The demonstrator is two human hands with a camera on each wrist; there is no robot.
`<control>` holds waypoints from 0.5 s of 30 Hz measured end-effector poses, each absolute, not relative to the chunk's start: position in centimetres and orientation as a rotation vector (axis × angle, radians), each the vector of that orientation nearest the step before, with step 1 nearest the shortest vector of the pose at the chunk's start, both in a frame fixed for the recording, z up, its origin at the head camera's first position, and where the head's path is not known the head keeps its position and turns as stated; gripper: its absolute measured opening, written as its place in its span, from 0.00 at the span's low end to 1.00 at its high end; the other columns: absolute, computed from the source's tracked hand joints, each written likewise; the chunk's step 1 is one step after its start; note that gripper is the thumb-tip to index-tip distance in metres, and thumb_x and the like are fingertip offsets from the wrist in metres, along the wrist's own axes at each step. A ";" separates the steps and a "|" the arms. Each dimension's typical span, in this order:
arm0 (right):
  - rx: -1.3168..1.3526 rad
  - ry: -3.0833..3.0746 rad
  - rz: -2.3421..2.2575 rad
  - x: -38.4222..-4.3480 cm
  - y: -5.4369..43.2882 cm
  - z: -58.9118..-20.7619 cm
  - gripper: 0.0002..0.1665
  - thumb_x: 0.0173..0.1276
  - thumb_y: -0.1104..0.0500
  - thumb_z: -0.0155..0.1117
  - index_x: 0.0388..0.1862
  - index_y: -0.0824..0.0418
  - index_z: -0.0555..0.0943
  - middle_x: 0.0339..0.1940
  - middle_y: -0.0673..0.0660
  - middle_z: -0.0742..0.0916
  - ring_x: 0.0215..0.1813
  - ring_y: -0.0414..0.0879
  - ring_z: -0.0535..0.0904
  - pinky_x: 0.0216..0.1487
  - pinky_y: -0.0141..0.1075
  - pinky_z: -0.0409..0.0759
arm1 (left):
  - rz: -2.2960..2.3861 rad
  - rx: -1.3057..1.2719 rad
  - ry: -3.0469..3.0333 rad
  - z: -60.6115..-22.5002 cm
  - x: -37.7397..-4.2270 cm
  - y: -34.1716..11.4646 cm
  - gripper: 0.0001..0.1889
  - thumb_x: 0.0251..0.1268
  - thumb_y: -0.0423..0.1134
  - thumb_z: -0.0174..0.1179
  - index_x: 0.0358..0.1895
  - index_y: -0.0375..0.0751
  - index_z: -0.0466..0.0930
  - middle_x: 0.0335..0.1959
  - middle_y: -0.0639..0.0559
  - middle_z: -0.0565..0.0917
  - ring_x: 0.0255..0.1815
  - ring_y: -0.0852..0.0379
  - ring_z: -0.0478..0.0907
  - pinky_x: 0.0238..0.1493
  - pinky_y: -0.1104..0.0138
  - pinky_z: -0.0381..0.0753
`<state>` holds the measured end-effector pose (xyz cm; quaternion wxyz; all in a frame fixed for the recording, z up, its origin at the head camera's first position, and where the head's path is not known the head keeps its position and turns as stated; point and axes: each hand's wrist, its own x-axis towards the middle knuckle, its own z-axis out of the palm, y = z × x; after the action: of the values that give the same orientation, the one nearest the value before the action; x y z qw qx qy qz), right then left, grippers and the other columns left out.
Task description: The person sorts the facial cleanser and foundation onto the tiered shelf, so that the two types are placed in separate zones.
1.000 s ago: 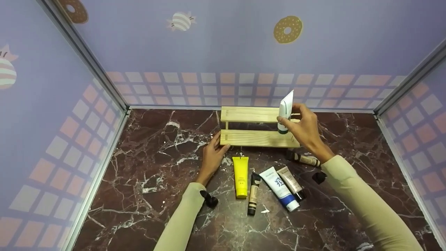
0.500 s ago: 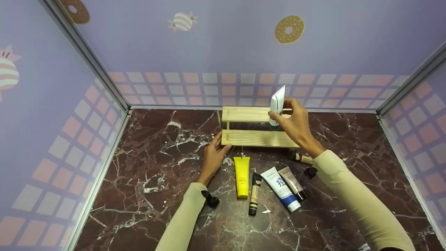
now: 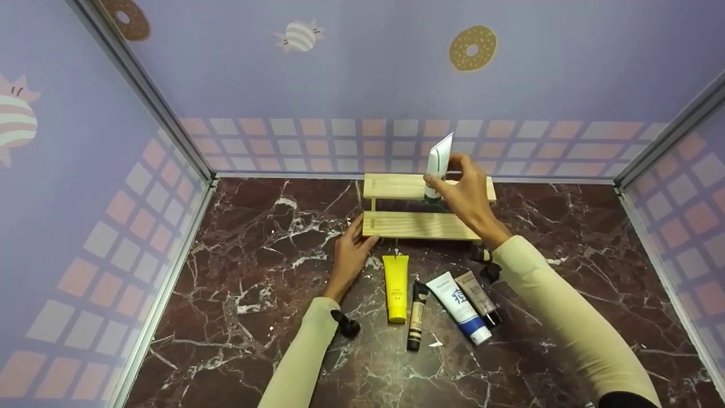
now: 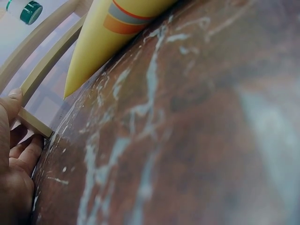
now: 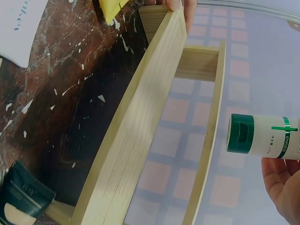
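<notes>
A white squeeze tube with a dark green cap (image 3: 438, 164) is held cap down in my right hand (image 3: 467, 190), between thumb and fingers. It is over the upper plank of a two-step wooden rack (image 3: 416, 225). In the right wrist view the tube's green cap (image 5: 240, 134) shows apart from the rack's planks. My left hand (image 3: 350, 258) grips the left end of the lower plank, thumb at the front edge and fingers at the side. The left wrist view shows this hand (image 4: 18, 154) at the rack's end, partly cut off by the frame.
Before the rack lie a yellow tube (image 3: 396, 289), a slim black-and-beige tube (image 3: 416, 317), a white-and-blue tube (image 3: 460, 306) and a brown BB tube (image 3: 477, 294). Another dark tube (image 3: 481, 253) is partly hidden by the right arm. A patterned wall (image 3: 340, 85) stands behind.
My right hand has moved left and back with the white tube, from over the lower plank's right part to over the upper plank. My left hand stays on the rack.
</notes>
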<state>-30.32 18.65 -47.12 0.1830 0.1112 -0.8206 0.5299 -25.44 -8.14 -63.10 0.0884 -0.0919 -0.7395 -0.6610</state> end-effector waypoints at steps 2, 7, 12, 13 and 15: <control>0.323 -2.308 1.501 -30.6 18.2 -47.3 0.31 0.66 0.62 0.84 0.62 0.74 0.80 0.53 0.67 0.89 0.54 0.58 0.88 0.59 0.49 0.89 | -1.969 -0.276 -2.199 -63.2 -25.5 -8.1 0.37 0.77 0.33 0.71 0.83 0.28 0.66 0.78 0.32 0.75 0.76 0.38 0.77 0.71 0.51 0.83; 0.341 -2.278 1.543 -31.2 17.2 -47.6 0.30 0.66 0.65 0.83 0.61 0.74 0.79 0.53 0.68 0.88 0.53 0.59 0.88 0.59 0.48 0.90 | -1.967 -0.274 -2.195 -63.3 -25.7 -8.0 0.37 0.77 0.33 0.71 0.83 0.28 0.66 0.76 0.33 0.77 0.76 0.39 0.78 0.70 0.51 0.83; 0.339 -2.279 1.583 -31.6 15.9 -47.7 0.31 0.67 0.64 0.83 0.62 0.73 0.78 0.54 0.67 0.88 0.54 0.58 0.87 0.60 0.49 0.89 | -1.982 -0.257 -2.186 -63.2 -25.6 -8.0 0.38 0.76 0.33 0.72 0.83 0.30 0.67 0.76 0.33 0.77 0.76 0.39 0.78 0.71 0.51 0.83; 0.340 -2.282 1.584 -31.7 15.6 -47.7 0.31 0.67 0.63 0.83 0.62 0.73 0.78 0.54 0.67 0.88 0.54 0.58 0.87 0.59 0.49 0.89 | -1.987 -0.254 -2.184 -63.3 -25.6 -8.0 0.37 0.76 0.33 0.72 0.83 0.30 0.67 0.76 0.33 0.77 0.76 0.38 0.78 0.71 0.51 0.83; 0.344 -2.291 1.577 -31.8 15.1 -47.6 0.32 0.68 0.62 0.83 0.63 0.73 0.77 0.54 0.66 0.88 0.54 0.57 0.86 0.59 0.48 0.89 | -1.996 -0.252 -2.179 -63.3 -25.6 -8.0 0.38 0.76 0.32 0.72 0.83 0.29 0.67 0.77 0.33 0.77 0.76 0.38 0.78 0.71 0.51 0.82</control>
<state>-31.85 15.11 -47.62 0.1689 0.1210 -0.8057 0.5546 -25.58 -7.98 -63.28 0.0877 -0.0847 -0.7320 -0.6703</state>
